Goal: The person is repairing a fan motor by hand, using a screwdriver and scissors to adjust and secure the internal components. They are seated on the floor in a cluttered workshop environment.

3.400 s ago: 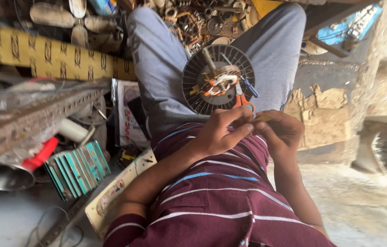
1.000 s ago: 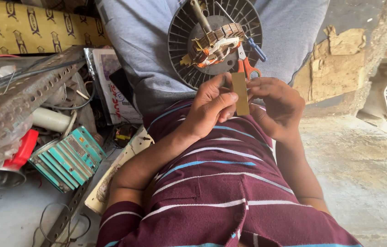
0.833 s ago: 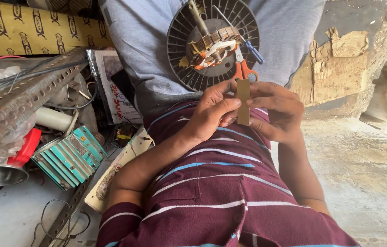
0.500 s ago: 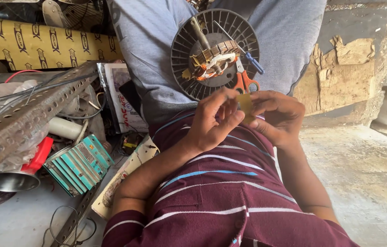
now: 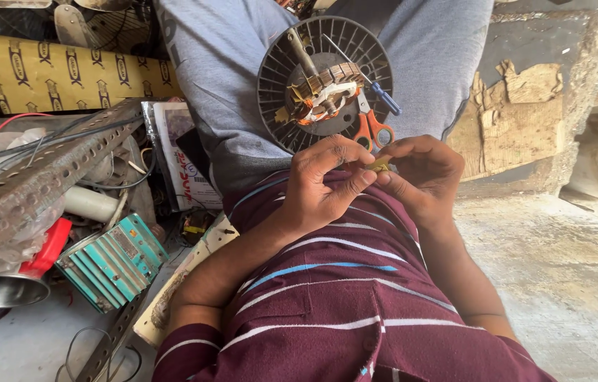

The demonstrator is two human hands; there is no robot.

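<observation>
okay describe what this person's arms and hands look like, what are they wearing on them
Both hands are bare: the left hand and right hand have no gloves, and no rings or watch show. The forearms are uncovered too. A short maroon sleeve covers the left upper arm, part of a maroon shirt with thin white and blue stripes. The right sleeve lies out of view.

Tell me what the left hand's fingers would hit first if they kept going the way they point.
The left hand points its fingers at the small yellowish piece pinched between both hands; just past it, the right hand. Depth looks close, probably touching already.
</observation>
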